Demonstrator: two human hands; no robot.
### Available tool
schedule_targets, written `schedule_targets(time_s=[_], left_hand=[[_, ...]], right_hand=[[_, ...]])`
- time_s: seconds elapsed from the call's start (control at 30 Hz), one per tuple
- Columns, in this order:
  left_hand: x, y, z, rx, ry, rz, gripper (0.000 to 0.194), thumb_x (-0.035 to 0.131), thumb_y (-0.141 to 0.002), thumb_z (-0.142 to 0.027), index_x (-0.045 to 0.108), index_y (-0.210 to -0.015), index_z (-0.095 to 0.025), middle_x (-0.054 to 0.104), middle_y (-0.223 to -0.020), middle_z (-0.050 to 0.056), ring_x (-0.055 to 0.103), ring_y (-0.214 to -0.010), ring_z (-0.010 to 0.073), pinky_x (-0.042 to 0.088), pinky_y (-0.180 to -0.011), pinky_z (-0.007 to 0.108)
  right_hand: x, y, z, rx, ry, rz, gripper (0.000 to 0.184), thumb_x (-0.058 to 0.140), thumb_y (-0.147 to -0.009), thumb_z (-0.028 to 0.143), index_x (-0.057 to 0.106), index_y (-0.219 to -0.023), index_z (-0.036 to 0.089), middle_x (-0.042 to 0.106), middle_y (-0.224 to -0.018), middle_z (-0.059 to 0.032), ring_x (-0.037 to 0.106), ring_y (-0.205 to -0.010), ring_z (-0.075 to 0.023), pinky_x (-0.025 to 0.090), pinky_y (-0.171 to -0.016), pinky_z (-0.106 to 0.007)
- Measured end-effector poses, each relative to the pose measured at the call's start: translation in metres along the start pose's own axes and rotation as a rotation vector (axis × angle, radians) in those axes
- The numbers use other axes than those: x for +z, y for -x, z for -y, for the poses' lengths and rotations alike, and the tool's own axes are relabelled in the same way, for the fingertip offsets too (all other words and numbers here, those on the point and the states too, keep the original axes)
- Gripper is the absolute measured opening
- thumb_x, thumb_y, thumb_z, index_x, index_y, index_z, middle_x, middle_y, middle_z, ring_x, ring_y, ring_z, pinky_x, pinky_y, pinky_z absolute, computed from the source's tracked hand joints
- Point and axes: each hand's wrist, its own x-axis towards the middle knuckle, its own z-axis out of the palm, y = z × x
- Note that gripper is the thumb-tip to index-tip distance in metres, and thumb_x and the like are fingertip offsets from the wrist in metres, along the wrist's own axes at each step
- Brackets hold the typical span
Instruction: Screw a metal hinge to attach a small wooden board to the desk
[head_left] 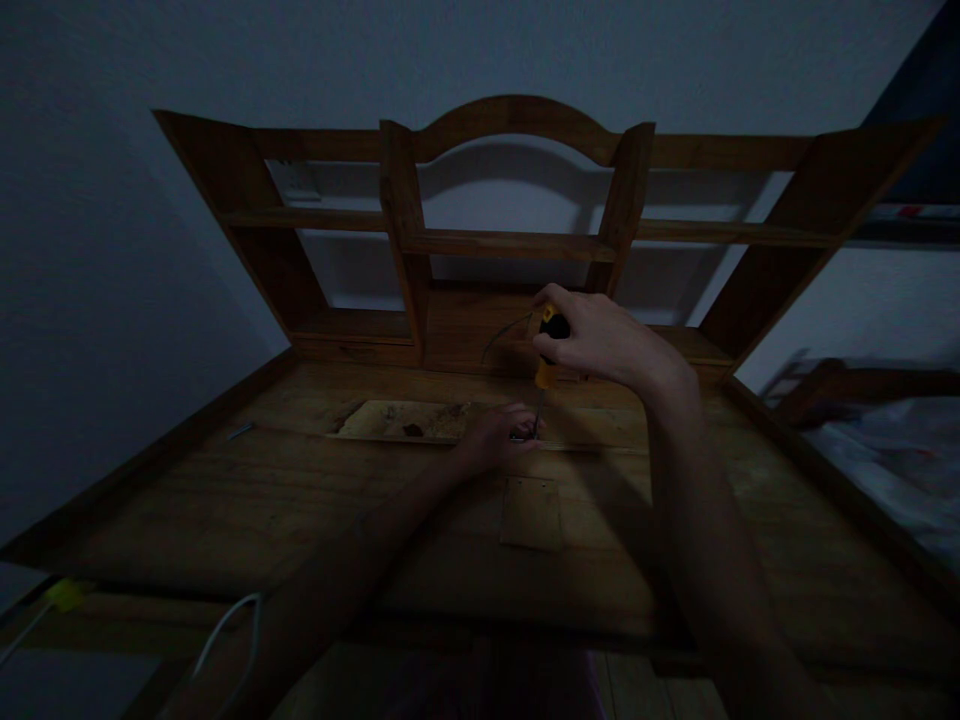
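In the head view my right hand (592, 335) is wrapped round the yellow and black handle of a screwdriver (545, 375). The tool stands nearly upright, its shaft pointing down to the wooden desktop. At the lower end of the shaft, the fingers of my left hand (495, 437) are curled together low on the wood. Something small and dark shows by those fingertips, too dim to name. Left of this hand runs a pale, rough strip of wood (431, 420) with a dark hole. Nearer to me lies a small square wooden piece (531, 515) with two small metal dots along its far edge.
A wooden shelf unit (510, 243) with an arched top rises along the desk's back, against the wall. A thin metal piece (240, 431) lies on the left of the desktop. A white cable (225, 625) loops at the front left. Raised edges border both sides.
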Motion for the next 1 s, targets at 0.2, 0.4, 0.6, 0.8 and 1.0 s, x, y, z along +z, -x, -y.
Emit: schedule_targets(time_s=[0.2, 0.4, 0.6, 0.8, 1.0], left_hand=[[-0.0005, -0.0002, -0.0017, 0.006, -0.031, 0.005, 0.02, 0.077, -0.088, -0.029, 0.07, -0.102, -0.017, 0.067, -0.099, 0.004, 0.067, -0.084, 0.0141, 0.053, -0.075, 0.025], [-0.0007, 0.0002, -0.0016, 0.023, -0.061, -0.005, 0.022, 0.077, -0.089, -0.03, 0.07, -0.106, -0.018, 0.067, -0.098, 0.003, 0.066, -0.085, 0.0143, 0.053, -0.077, 0.025], [0.0, 0.0005, -0.0022, -0.018, -0.014, 0.005, 0.022, 0.076, -0.089, -0.032, 0.07, -0.105, -0.018, 0.067, -0.1, 0.003, 0.067, -0.086, 0.0147, 0.054, -0.077, 0.025], [0.0017, 0.0006, 0.0003, -0.008, 0.015, -0.011, 0.022, 0.077, -0.087, -0.03, 0.07, -0.104, -0.018, 0.067, -0.099, 0.003, 0.067, -0.085, 0.0144, 0.055, -0.077, 0.026], [0.0006, 0.0005, -0.0013, 0.002, -0.028, -0.011, 0.021, 0.078, -0.087, -0.03, 0.071, -0.103, -0.018, 0.066, -0.096, 0.002, 0.067, -0.083, 0.0138, 0.053, -0.074, 0.024]], right_hand=[[0.0022, -0.0012, -0.0035, -0.043, 0.001, -0.009, 0.036, 0.052, -0.094, 0.037, 0.062, -0.123, 0.018, 0.074, -0.105, -0.0134, 0.07, -0.098, -0.0297, 0.051, -0.086, -0.039], [0.0011, -0.0006, -0.0017, 0.001, 0.018, 0.014, 0.049, 0.057, -0.09, 0.039, 0.057, -0.132, 0.014, 0.072, -0.114, -0.0177, 0.068, -0.103, -0.0354, 0.051, -0.09, -0.045], [0.0022, -0.0011, -0.0053, -0.115, -0.055, -0.024, 0.037, 0.056, -0.091, 0.029, 0.062, -0.125, 0.015, 0.072, -0.116, -0.013, 0.067, -0.106, -0.0282, 0.049, -0.093, -0.038], [0.0027, -0.001, -0.0023, -0.012, 0.056, -0.025, 0.038, 0.055, -0.097, 0.049, 0.063, -0.118, 0.018, 0.074, -0.106, -0.0143, 0.07, -0.099, -0.0327, 0.05, -0.085, -0.041], [-0.0003, -0.0008, -0.0042, -0.042, -0.005, -0.015, 0.037, 0.053, -0.094, 0.034, 0.063, -0.125, 0.015, 0.07, -0.127, -0.0163, 0.065, -0.118, -0.0338, 0.048, -0.098, -0.043]])
